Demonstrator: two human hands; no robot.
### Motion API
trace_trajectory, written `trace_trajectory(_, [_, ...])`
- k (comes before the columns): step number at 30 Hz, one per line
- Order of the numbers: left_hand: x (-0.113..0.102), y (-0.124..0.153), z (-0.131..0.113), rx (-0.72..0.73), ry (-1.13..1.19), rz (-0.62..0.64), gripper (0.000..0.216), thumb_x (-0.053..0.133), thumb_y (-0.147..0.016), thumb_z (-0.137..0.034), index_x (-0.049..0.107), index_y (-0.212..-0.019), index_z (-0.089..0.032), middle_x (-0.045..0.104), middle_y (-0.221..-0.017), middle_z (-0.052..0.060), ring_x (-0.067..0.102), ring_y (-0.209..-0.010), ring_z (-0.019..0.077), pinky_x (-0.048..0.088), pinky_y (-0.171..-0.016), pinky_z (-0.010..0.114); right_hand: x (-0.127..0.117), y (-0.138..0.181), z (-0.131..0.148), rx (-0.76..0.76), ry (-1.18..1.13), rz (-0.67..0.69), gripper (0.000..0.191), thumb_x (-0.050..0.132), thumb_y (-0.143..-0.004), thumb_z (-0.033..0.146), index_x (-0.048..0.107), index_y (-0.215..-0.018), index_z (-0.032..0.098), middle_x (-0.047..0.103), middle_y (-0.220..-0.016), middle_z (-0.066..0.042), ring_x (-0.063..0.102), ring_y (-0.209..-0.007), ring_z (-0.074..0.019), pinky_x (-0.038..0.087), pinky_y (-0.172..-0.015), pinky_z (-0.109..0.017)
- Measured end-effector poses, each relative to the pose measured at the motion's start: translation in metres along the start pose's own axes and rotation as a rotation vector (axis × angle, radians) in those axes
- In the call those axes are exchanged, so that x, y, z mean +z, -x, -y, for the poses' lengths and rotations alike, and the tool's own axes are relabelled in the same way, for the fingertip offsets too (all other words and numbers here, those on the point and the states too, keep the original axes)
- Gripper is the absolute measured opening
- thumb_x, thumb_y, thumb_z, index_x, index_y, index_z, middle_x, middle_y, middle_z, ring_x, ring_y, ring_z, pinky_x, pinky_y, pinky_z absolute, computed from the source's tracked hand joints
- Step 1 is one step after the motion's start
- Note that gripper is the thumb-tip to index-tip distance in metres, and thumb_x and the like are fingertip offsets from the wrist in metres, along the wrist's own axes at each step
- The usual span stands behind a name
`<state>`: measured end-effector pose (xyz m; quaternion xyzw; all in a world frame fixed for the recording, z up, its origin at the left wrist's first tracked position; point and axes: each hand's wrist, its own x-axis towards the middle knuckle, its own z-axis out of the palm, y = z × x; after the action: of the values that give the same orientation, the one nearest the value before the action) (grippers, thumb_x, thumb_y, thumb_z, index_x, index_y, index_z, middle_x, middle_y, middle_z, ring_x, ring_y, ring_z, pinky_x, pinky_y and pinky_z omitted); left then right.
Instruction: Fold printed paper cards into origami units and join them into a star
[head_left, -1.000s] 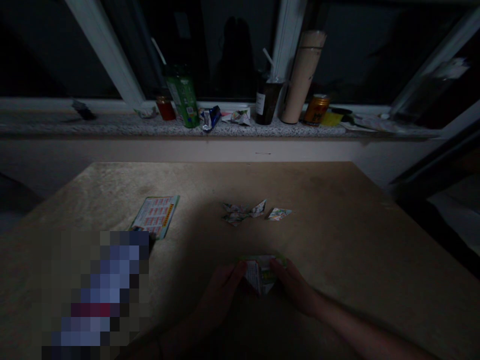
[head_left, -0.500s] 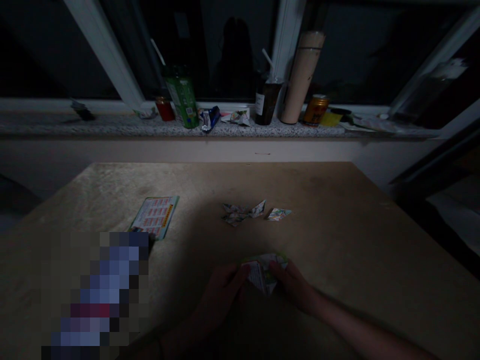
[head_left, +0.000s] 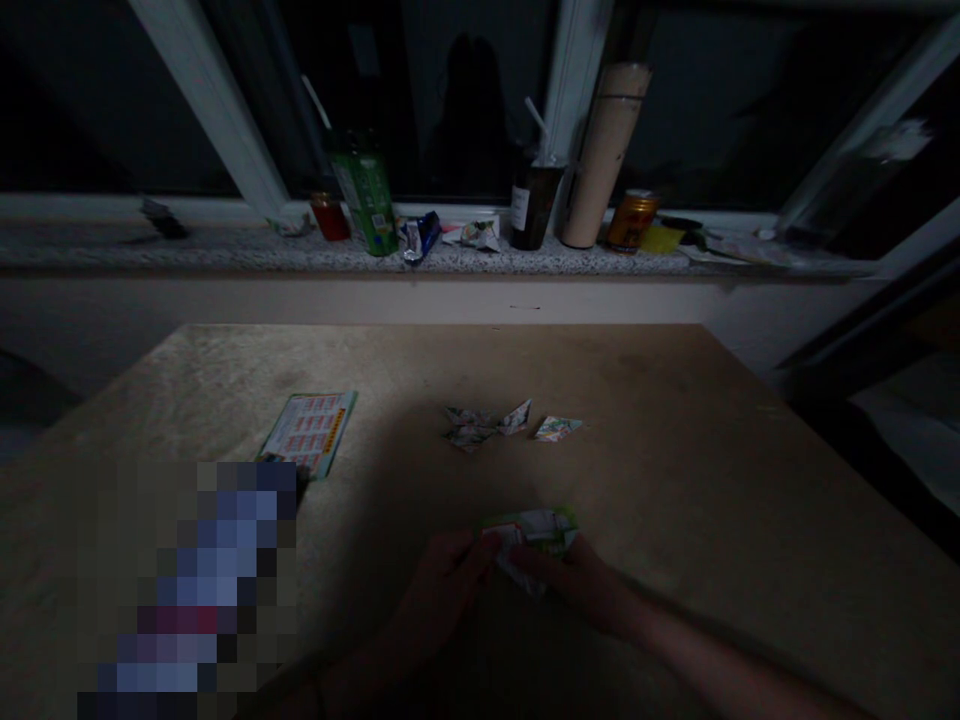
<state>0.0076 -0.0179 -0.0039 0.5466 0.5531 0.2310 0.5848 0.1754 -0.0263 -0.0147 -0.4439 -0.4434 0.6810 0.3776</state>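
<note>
Between my two hands is a folded piece of printed paper, white and green with some red, just above the near part of the table. My left hand grips its left edge with the thumb on top. My right hand holds its right side, the thumb laid across the paper's middle. The fingers beneath the paper are hidden, and shadow darkens both hands. Farther out on the table lie several small folded paper pieces, among them a pointed one at the right and a cluster at the left.
A printed card or booklet lies on the table at left, beside a blurred-out patch. The stone windowsill behind carries a green container, a dark cup with a straw, a tall flask and an orange can.
My right thumb has moved left across the paper, covering more of its middle. The paper's lower part has shifted and shows a different fold. My left hand stays nearly still.
</note>
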Motion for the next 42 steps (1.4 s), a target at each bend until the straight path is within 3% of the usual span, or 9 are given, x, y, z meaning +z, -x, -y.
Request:
trace_trajectory(14, [-0.001, 0.004, -0.002, 0.041, 0.135, -0.064, 0.054, 0.040, -0.077, -0.067, 0.047, -0.054, -0.019, 0.039, -0.050, -0.005, 0.033, -0.046, 0.0103, 0.026, -0.043, 0.021, 0.014, -0.001, 0.003, 0.079, -0.082, -0.136, 0.043, 0.071, -0.064, 0.053, 0.069, -0.086, 0.016, 0.070, -0.082, -0.006, 0.063, -0.085, -0.0248, 0.048, -0.079, -0.036])
trace_trajectory(18, [-0.002, -0.002, 0.008, -0.014, 0.237, -0.033, 0.058, 0.031, -0.081, -0.065, 0.051, -0.052, -0.018, 0.038, -0.042, -0.004, 0.035, -0.041, 0.0109, 0.028, -0.044, 0.023, 0.015, 0.000, 0.002, 0.133, -0.123, -0.182, 0.043, 0.072, -0.063, 0.051, 0.068, -0.086, 0.016, 0.070, -0.083, -0.006, 0.064, -0.084, -0.0246, 0.047, -0.080, -0.036])
trace_trajectory(22, [-0.003, -0.004, 0.010, 0.114, 0.354, 0.061, 0.052, 0.035, -0.082, -0.057, 0.053, -0.055, -0.017, 0.043, -0.044, -0.003, 0.039, -0.044, 0.0121, 0.033, -0.048, 0.023, 0.013, 0.001, 0.002, 0.158, -0.162, -0.198, 0.044, 0.073, -0.063, 0.051, 0.068, -0.089, 0.016, 0.070, -0.087, -0.006, 0.064, -0.086, -0.0254, 0.047, -0.080, -0.037])
trace_trajectory(27, [-0.005, 0.004, -0.001, 0.147, 0.299, 0.064, 0.044, 0.047, -0.079, -0.055, 0.052, -0.056, -0.017, 0.047, -0.052, -0.002, 0.042, -0.049, 0.0120, 0.034, -0.051, 0.022, 0.010, -0.002, -0.001, 0.139, -0.249, -0.178, 0.043, 0.077, -0.060, 0.046, 0.067, -0.087, 0.014, 0.070, -0.080, -0.006, 0.065, -0.080, -0.0241, 0.047, -0.077, -0.036])
trace_trajectory(31, [-0.005, 0.011, -0.006, 0.173, 0.175, 0.069, 0.046, 0.045, -0.082, -0.056, 0.051, -0.057, -0.017, 0.049, -0.054, -0.001, 0.044, -0.053, 0.0127, 0.037, -0.055, 0.021, 0.009, -0.004, -0.004, 0.109, -0.282, -0.121, 0.037, 0.077, -0.060, 0.043, 0.068, -0.081, 0.014, 0.069, -0.074, -0.004, 0.064, -0.074, -0.0208, 0.047, -0.073, -0.033])
trace_trajectory(37, [-0.005, 0.009, 0.000, 0.193, 0.047, -0.028, 0.049, 0.047, -0.078, -0.063, 0.054, -0.061, -0.018, 0.054, -0.063, 0.001, 0.049, -0.063, 0.0156, 0.040, -0.062, 0.022, 0.007, -0.001, -0.004, 0.123, -0.217, -0.081, 0.037, 0.075, -0.063, 0.045, 0.070, -0.084, 0.015, 0.070, -0.080, -0.005, 0.064, -0.076, -0.0208, 0.047, -0.073, -0.033])
trace_trajectory(42, [-0.001, 0.007, 0.006, 0.170, 0.016, -0.014, 0.054, 0.042, -0.077, -0.068, 0.054, -0.059, -0.018, 0.053, -0.059, 0.000, 0.046, -0.057, 0.0143, 0.037, -0.054, 0.021, 0.009, 0.002, -0.003, 0.133, -0.161, -0.062, 0.039, 0.073, -0.063, 0.049, 0.070, -0.084, 0.016, 0.071, -0.082, -0.005, 0.065, -0.080, -0.0216, 0.048, -0.076, -0.033])
